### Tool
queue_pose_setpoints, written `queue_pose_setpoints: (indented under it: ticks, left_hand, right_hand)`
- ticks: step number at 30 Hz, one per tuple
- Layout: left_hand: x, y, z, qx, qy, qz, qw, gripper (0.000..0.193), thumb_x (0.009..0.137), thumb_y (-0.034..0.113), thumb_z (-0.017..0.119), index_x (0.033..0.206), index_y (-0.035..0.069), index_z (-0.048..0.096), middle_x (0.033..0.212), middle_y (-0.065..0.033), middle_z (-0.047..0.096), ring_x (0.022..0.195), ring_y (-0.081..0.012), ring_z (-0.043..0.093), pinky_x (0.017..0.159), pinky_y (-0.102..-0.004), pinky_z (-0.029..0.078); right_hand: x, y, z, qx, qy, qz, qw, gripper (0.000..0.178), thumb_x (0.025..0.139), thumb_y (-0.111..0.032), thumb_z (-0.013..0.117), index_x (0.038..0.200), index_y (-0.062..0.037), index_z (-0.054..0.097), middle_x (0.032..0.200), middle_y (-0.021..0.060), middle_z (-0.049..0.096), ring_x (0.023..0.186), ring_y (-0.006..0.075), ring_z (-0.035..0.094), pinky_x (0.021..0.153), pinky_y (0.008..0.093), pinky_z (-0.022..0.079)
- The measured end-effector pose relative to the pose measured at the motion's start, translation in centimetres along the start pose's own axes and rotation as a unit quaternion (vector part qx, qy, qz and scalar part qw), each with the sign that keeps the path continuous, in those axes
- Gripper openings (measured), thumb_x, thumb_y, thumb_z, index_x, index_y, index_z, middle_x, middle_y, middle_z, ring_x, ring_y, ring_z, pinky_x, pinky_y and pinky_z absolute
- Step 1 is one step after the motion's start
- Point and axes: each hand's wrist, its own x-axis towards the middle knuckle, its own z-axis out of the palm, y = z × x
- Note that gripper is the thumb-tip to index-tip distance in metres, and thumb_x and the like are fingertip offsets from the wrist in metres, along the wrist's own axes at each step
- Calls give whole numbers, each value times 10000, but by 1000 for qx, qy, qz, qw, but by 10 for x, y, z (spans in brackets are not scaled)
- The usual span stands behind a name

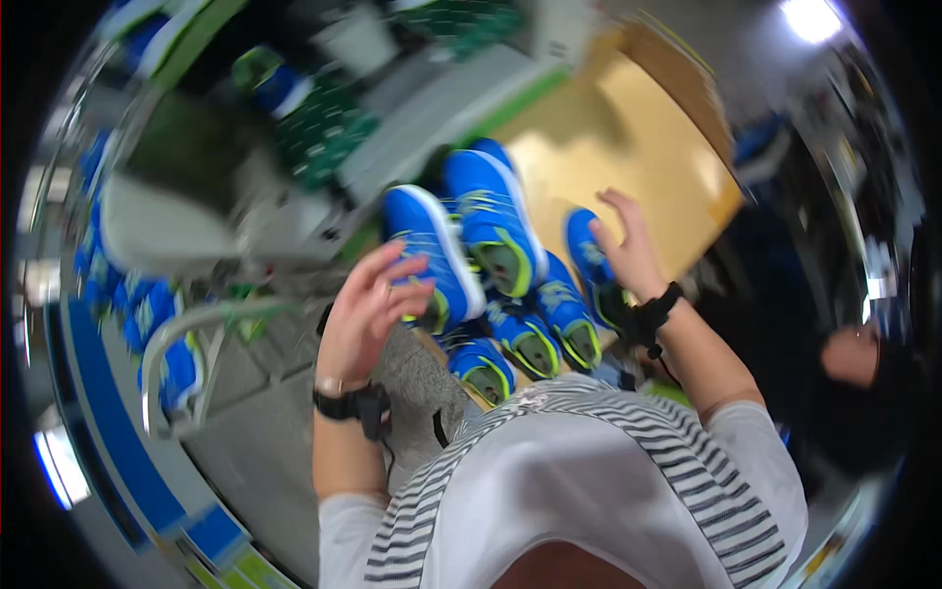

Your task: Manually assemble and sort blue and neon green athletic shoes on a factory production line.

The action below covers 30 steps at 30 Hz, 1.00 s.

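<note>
Near rounded, laced blue shoes (pixel 486 211), the left hand (pixel 363 312) curves wide; the right hand (pixel 636 257) spreads wide.

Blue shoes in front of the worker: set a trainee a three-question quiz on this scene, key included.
1. Multiple choice. What colour is the trim around the openings of the blue shoes?
A) Red
B) Yellow-green
C) Black

2. True or false. The person's left wrist wears a black band.

3. Short answer. Which of the person's hands is nearer to the bare part of the tan surface?

Key: 1: B. 2: True. 3: The right hand.
</note>
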Motion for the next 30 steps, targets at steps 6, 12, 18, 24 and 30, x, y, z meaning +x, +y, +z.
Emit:
queue_pose_setpoints:
  ticks: [6,12,18,24,30]
  left_hand:
    - [-16,-78,52,299,-171,-82,935,582,919,186,652,1420,-6,425,1316,-181,580,1192,-301,574,1009,-358,433]
    - [4,-189,83,716,-341,191,578,708,849,296,708,1452,71,414,1558,-197,290,1429,-429,243,1126,-617,146]
    - [1,-215,66,797,-289,204,490,723,795,315,703,1448,155,436,1595,-155,236,1443,-399,232,1117,-637,100]
    - [-1,-218,64,778,-280,250,503,667,822,291,674,1431,136,451,1594,-151,241,1447,-388,231,1125,-623,98]
    - [-9,-208,71,777,-275,280,492,630,831,244,670,1408,110,457,1603,-125,226,1455,-364,225,1144,-608,108]
  right_hand:
    - [-127,28,17,75,-79,92,990,708,894,-109,610,1497,-58,242,1497,205,324,1379,370,361,1139,418,319]
    - [-145,24,29,10,47,219,975,763,877,-119,641,1518,-106,227,1474,285,339,1331,450,382,1106,472,347]
    - [-142,13,37,23,64,236,969,745,856,-130,654,1496,-93,276,1435,219,395,1314,400,401,1112,446,333]
    - [-209,9,39,125,147,208,959,672,889,-201,640,1477,-96,334,1465,216,378,1260,371,472,1061,421,402]
    - [-380,13,60,-39,184,385,903,556,829,-233,641,1346,-70,520,1416,225,430,1232,402,510,1035,424,440]
